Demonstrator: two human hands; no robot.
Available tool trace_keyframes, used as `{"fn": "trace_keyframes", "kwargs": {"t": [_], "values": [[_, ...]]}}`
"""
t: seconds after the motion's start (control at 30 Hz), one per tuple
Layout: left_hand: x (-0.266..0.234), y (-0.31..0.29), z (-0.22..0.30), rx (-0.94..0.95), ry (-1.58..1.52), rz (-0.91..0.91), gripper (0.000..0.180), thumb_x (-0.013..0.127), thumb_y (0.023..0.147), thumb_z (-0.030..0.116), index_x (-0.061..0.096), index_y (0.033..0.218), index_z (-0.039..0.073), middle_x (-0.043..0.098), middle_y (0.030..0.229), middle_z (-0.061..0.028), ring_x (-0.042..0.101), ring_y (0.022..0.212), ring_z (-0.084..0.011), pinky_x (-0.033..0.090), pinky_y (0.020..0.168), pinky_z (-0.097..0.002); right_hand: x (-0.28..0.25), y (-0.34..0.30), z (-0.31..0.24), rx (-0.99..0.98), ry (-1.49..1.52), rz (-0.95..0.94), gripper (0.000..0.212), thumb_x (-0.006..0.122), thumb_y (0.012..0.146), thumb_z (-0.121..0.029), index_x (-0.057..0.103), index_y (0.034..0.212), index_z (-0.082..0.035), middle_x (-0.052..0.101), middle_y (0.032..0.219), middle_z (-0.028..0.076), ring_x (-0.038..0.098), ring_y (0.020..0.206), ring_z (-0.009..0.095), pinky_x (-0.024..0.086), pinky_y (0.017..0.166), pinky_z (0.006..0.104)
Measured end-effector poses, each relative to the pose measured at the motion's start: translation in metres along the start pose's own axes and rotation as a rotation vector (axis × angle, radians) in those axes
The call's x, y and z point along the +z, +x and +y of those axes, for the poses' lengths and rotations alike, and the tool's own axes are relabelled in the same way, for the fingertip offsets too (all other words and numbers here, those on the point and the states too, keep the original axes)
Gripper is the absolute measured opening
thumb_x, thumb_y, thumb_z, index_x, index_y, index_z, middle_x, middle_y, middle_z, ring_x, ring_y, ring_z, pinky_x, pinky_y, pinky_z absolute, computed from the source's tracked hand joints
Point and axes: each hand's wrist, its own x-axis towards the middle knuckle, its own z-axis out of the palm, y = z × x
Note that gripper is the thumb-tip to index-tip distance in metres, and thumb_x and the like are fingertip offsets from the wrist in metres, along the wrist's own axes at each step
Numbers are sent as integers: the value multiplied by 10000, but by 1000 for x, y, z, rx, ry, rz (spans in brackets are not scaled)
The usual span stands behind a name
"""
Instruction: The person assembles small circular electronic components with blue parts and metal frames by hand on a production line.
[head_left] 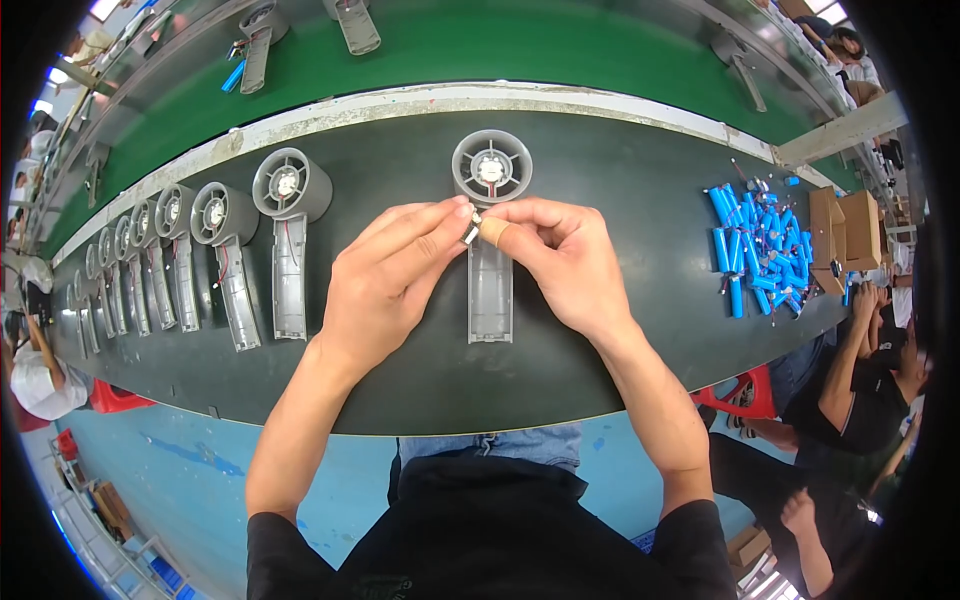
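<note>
Directly before me on the dark table lies a grey fan housing (490,300), its round fan end away from me and its open, trough-like handle toward me. Over the place where handle and ring meet, my left hand (385,270) and my right hand (565,255) come together. Both are closed, pinching a small white and dark part (472,229), perhaps a wire connector, between thumbs and fingertips. Its exact kind is too small to make out. A tan wrap covers part of my right thumb. My fingers hide the housing's neck and any wires there.
A row of similar grey housings (290,270) stretches along the left. At right, blue cylindrical battery packs (750,250) with wires lie heaped beside a cardboard box (860,230). Beyond the table's pale edge runs a green conveyor (450,55) carrying more housings. Other people sit at right.
</note>
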Motion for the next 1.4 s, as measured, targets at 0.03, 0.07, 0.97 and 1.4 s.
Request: {"fn": "trace_keyframes", "kwargs": {"t": [0.03,0.07,0.97,1.4], "values": [[1,-1,-1,76,50,33,352,746,774,-30,706,1120,24,706,1097,-123,677,926,-280,558,786,-346,-1,0,0,28,12,-13,159,699,902,-102,744,1029,-17,655,797,-35,479,652,4,362,546,188],[2,-2,-1,75,53,33,352,746,774,-30,706,1120,24,706,1097,-123,677,926,-280,558,786,-346,-1,0,-3,28,14,-15,159,699,902,-102,744,1029,-17,655,797,-35,479,652,4,362,546,188],[1,-7,12,-282,-203,12,316,726,824,-27,728,1129,54,690,1052,-92,679,907,-196,545,786,-286,2,0,3,-431,-400,88,85,751,816,-15,716,891,5,609,810,-6,487,564,4,339,472,181],[-7,-5,8,-330,-381,-61,312,696,855,-28,696,1164,11,705,1014,-115,678,893,-211,534,793,-291,2,10,10,-743,-507,80,123,749,760,37,672,847,-4,616,800,27,525,544,62,412,460,216]]}}
